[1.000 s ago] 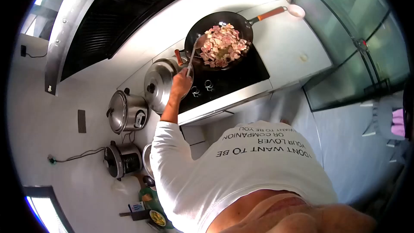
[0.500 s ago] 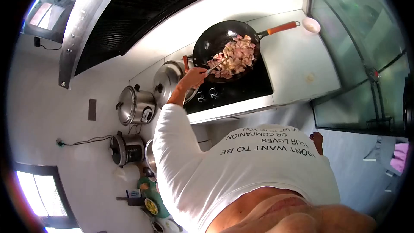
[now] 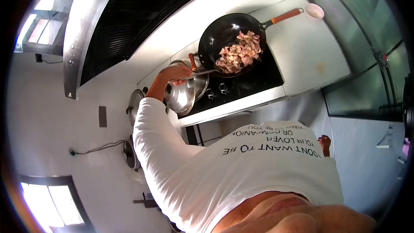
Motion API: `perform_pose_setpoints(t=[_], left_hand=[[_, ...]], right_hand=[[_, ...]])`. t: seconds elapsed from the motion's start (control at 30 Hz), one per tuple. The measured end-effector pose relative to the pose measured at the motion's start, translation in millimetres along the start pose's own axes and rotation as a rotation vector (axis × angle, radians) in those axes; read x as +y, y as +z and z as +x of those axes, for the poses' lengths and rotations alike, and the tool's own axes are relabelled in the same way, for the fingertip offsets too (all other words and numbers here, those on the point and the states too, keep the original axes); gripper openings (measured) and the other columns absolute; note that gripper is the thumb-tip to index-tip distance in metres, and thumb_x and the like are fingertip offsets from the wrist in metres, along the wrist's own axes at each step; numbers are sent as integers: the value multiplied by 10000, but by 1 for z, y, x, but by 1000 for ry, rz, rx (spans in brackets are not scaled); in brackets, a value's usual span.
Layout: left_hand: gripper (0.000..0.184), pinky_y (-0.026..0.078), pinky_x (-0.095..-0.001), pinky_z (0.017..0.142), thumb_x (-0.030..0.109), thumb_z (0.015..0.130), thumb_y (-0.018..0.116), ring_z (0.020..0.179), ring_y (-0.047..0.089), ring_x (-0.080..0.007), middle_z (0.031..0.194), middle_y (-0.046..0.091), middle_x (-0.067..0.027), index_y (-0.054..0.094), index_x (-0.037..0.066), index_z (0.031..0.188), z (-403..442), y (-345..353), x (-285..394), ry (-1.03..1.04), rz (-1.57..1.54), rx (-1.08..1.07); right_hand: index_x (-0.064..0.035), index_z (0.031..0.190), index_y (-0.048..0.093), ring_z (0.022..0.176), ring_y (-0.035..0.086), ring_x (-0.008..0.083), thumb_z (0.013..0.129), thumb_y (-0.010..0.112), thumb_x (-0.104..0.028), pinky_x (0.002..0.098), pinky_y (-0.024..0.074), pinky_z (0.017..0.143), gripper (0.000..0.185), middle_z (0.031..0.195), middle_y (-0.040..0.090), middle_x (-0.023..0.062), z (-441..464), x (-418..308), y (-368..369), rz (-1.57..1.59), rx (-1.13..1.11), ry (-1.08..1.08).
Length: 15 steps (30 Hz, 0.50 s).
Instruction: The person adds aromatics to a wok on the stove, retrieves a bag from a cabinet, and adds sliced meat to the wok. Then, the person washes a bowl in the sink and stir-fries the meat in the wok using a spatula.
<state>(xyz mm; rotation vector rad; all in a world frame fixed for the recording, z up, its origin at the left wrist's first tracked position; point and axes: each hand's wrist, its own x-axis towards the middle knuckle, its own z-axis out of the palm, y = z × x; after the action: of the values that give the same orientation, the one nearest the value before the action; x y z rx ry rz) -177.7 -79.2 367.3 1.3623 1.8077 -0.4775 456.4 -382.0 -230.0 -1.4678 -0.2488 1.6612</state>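
My left hand (image 3: 176,77) is closed round the handle of a metal spatula (image 3: 198,73), palm side hard to see. The spatula reaches right to the near left rim of a black wok (image 3: 217,34). Pieces of pinkish, browned meat (image 3: 241,51) lie heaped in the wok's right and lower part. The wok sits on a black cooktop (image 3: 258,77), its orange-brown handle (image 3: 286,16) pointing to the upper right. A shiny steel lid (image 3: 180,99) lies just below my left hand, beside the wok. My right hand does not show.
A small pink bowl (image 3: 314,11) stands on the white counter (image 3: 310,56), near the glass panels (image 3: 358,90). Above hangs a dark range hood (image 3: 125,21). Partly hidden steel cookers (image 3: 134,103) stand on the left. A bare foot (image 3: 325,143) shows beyond the white shirt.
My left hand and the spatula have drawn back left from over the meat to the wok's rim. The meat is gathered more to the right side. The camera view has shifted.
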Motion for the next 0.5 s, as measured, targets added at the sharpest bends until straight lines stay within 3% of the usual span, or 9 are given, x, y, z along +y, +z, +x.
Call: perform_pose_setpoints(t=[0.07,0.17,0.2,0.23,0.33,0.43,0.47,0.5], left_hand=[[204,365,-233,339,251,866,512,418,464,-88,629,548,-47,573,62,910,4,6,20,20,-64,-47],[186,368,-233,338,220,856,541,420,461,-88,632,550,-46,576,49,920,75,39,9,292,-502,-57],[197,364,-231,336,222,853,553,422,457,-85,619,544,-43,576,40,924,93,55,15,281,-625,17],[208,359,-229,335,224,849,566,424,453,-82,605,537,-40,576,30,927,106,71,21,268,-751,89],[202,417,-292,370,200,825,591,446,524,-161,592,559,-82,574,31,934,124,94,20,327,-648,341],[220,474,-380,462,144,784,602,546,595,-280,597,573,-138,561,57,981,143,103,-25,796,257,1026],[262,493,-429,564,136,761,589,671,607,-349,694,598,-179,550,88,1015,110,103,-17,558,344,931],[260,495,-424,564,144,771,573,674,608,-342,723,601,-176,544,92,1024,86,103,-14,524,439,925]], right_hand=[[-159,838,501,439,326,102,804,484,-188,234,238,364,48,552,320,-24,-29,2,18,-121,146,-46],[-148,856,504,452,368,95,815,513,-135,240,267,364,43,573,385,-19,-59,30,23,-109,299,26],[-159,823,494,457,376,93,824,515,-163,243,275,369,21,586,423,-21,-40,69,-18,173,52,101],[-160,820,493,456,376,92,823,515,-163,243,274,369,22,585,423,-21,-49,82,-22,108,118,114],[-163,812,491,451,374,91,821,516,-162,241,272,369,27,581,424,-22,-75,89,-19,-17,260,159],[-165,803,488,447,372,90,820,517,-161,240,270,369,33,578,425,-23,-85,84,-15,-48,285,184],[-166,800,487,445,371,89,819,517,-161,240,269,369,35,577,425,-23,-86,80,-14,-56,292,188],[-167,797,486,444,371,89,818,517,-161,239,269,369,38,576,425,-23,-84,75,-14,-64,294,188]])
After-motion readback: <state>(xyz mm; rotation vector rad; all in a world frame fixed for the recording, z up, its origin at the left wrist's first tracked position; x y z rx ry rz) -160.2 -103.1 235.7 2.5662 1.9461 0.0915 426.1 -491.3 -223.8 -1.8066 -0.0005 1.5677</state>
